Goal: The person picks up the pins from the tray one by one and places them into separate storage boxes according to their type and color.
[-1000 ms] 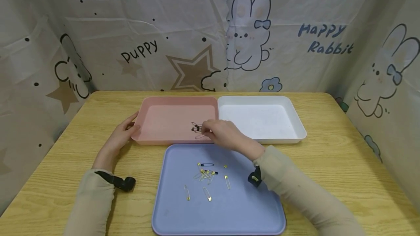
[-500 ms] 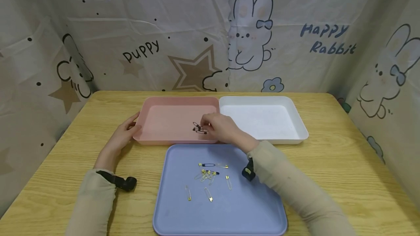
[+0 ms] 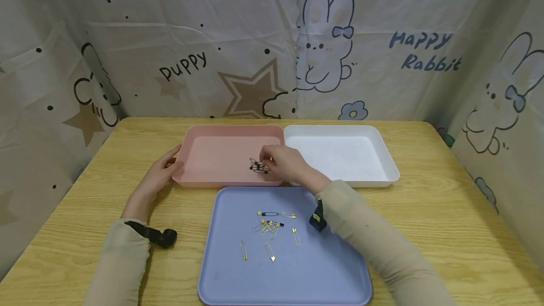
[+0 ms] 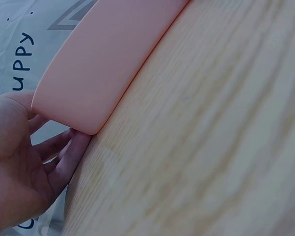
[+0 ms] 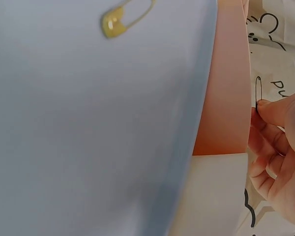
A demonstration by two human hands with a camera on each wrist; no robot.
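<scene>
My left hand (image 3: 158, 174) holds the pink tray (image 3: 221, 155) at its left end, the thumb at the rim and the fingers against the outer wall. Over that tray's right end, my right hand (image 3: 289, 163) pinches a black safety pin (image 5: 258, 92) between thumb and fingertips, its looped end pointing up in the right wrist view. A cluster of black safety pins (image 3: 257, 167) lies right by those fingertips. Gold safety pins (image 3: 269, 228), some in a small heap with dark ones among them, lie on the blue tray (image 3: 323, 277) nearer the body.
A white tray (image 3: 335, 152) stands against the pink tray's right side. Below them both, the blue tray rests on the wooden table (image 3: 429, 192). A patterned cloth (image 3: 242, 37) hangs behind and along both sides.
The right forearm has swung a little to the left, uncovering a gold safety pin on the blue tray. The right hand stays over the pink tray, and the left hand keeps its hold.
</scene>
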